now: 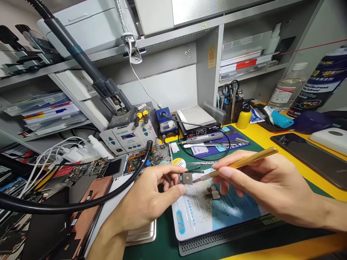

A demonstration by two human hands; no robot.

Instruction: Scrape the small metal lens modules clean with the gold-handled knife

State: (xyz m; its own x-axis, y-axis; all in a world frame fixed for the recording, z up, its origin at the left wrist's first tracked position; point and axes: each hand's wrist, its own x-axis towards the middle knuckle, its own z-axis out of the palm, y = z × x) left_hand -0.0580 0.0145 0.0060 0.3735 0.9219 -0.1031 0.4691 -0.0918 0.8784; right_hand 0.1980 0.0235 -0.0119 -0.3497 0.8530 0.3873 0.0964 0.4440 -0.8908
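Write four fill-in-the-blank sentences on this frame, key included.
1. The right hand grips a slim tool with a metallic ____ handle.
2. The small square component is held in the opposite hand, the ____.
3. The squat bottle beside the mesh holder is ____.
4. The large mat under the grey perforated pad is ____.

Missing words: gold; left; yellow; green.

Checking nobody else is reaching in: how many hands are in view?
2: left of centre, the left hand holding a metal-cased part; right of centre, the right hand holding a gold-handled tool.
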